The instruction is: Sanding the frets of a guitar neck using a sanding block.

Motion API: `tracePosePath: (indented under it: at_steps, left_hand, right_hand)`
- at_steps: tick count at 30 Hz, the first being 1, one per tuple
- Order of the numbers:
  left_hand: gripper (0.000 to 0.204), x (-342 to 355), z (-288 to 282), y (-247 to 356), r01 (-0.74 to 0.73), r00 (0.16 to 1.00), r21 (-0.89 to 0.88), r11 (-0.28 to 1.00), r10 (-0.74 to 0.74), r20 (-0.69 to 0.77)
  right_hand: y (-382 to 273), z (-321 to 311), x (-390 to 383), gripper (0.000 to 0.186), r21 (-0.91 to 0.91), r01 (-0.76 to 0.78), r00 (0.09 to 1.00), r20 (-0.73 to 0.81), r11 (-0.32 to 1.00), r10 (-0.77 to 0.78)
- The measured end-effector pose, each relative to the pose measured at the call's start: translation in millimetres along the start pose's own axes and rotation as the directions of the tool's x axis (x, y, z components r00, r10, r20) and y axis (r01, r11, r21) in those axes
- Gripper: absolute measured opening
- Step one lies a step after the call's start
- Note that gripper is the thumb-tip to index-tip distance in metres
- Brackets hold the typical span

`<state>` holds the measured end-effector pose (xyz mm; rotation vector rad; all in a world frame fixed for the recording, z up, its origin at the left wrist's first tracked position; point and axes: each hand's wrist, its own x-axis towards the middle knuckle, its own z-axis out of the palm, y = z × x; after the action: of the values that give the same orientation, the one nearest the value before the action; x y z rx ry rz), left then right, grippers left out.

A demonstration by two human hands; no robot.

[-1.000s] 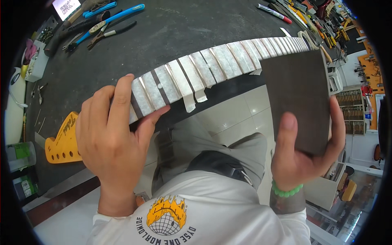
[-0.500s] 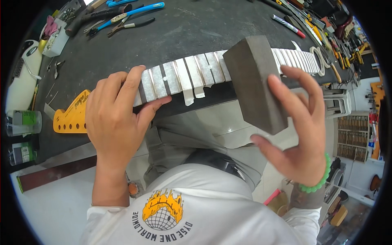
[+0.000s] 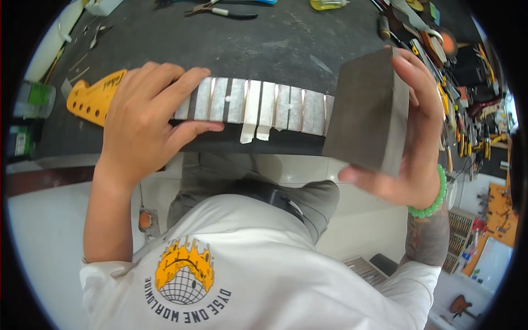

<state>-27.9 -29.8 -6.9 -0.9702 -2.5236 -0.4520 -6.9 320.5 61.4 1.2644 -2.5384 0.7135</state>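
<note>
Observed guitar neck (image 3: 236,102) extending right from yellow headstock (image 3: 89,103): masked in grey-smudged tape, with bright frets, dark gaps and two hanging white ends. Noted left hand (image 3: 144,107) gripping neck beside headstock; right hand (image 3: 419,159) grasping grey-brown block (image 3: 360,110) well right of headstock

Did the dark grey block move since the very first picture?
Yes, left: judged against the white tape flaps on the guitar neck, the dark grey block in the right hand now sits nearer them.
</note>
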Motion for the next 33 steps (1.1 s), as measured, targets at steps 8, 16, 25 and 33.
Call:
tracePosePath:
  at_steps: [8, 16, 25, 33]
  left_hand:
    - [0.062, -16, 16, 6, 0.01, 0.992, 0.066, 0.998, -0.002, -0.128]
    - [0.055, -2, 6, 0, -0.024, 0.994, 0.073, 0.997, 0.031, -0.105]
    - [0.054, 14, 25, -1, -0.038, 0.992, 0.097, 0.995, 0.049, -0.114]
    - [0.055, 18, 29, 12, -0.004, 0.999, 0.164, 0.986, 0.013, -0.048]
  right_hand:
    - [25, 19, 34, 0.098, -0.167, 0.077, 0.993, 0.099, 0.983, -0.061]
    - [54, 25, 49, 0.105, 0.021, 0.086, 0.985, 0.15, 0.996, -0.088]
    - [39, 11, 33, 0.091, -0.222, 0.434, 0.898, 0.185, 0.873, -0.4]
    - [80, 16, 37, 0.095, -0.202, 0.392, 0.92, 0.079, 0.897, -0.384]
